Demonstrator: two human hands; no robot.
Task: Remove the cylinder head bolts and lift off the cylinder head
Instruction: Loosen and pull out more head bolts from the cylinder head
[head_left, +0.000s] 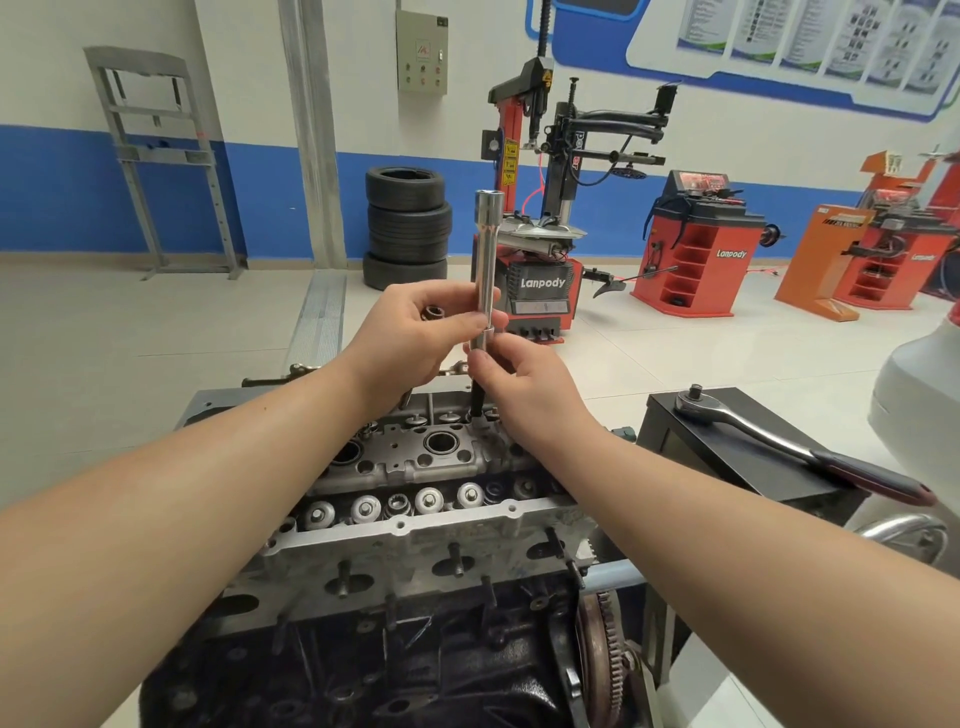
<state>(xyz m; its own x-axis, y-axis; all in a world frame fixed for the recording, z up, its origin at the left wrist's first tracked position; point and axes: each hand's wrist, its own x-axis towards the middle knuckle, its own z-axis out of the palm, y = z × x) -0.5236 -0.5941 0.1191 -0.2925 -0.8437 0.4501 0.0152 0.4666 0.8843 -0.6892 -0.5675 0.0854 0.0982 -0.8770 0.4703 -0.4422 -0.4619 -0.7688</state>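
The aluminium cylinder head (415, 530) sits on the dark engine block (363, 670) in front of me. A long silver extension bar (485, 249) stands upright above the head's far right end, with a black bit below it reaching down to a bolt (475, 410). My left hand (421, 327) holds the bar's lower part and also keeps a small dark socket-like part (432, 313) among its fingers. My right hand (511, 374) pinches the bar's bottom end just below the left hand.
A ratchet wrench (789, 447) with a dark red grip lies on a black box (737, 457) to the right. The flywheel (602, 649) is at the block's right end. Stacked tyres (408, 223), a tyre changer (540, 218) and orange balancers (696, 244) stand on the floor beyond.
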